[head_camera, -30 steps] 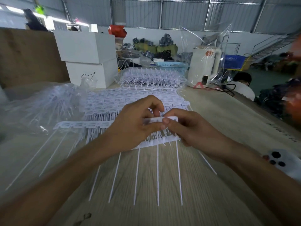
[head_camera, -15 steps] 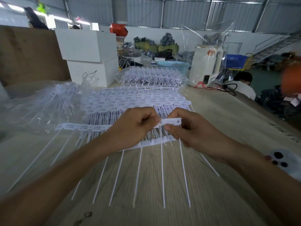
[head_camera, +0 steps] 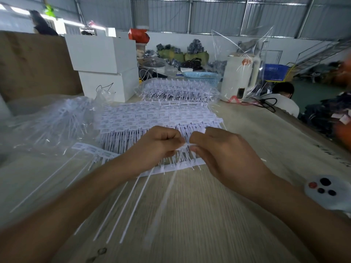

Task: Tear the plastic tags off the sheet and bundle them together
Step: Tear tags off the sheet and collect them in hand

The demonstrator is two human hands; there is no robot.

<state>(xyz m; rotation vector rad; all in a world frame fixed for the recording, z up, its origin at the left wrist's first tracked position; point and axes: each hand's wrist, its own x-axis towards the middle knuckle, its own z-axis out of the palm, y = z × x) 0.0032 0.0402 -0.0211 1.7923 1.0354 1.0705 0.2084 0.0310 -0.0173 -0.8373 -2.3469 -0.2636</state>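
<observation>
Both hands meet at the middle of the wooden worktop (head_camera: 237,141), fingers curled. The left hand (head_camera: 152,150) and the right hand (head_camera: 226,149) pinch the same white plastic tag (head_camera: 186,146) between thumb and fingertips, right where the two hands nearly touch. Its thin tail (head_camera: 163,204) hangs toward the near edge, blurred. Beneath the hands lies the sheet (head_camera: 171,168) of tags, its white strip showing just below the knuckles, with several long tails fanning out toward the camera. Beyond the hands, a flat stack of sheets (head_camera: 157,116) rests on the worktop. A clear plastic bag (head_camera: 47,122) of tags sits to the left, and another bagged pile (head_camera: 176,90) lies further back, near two white boxes (head_camera: 102,67).
</observation>
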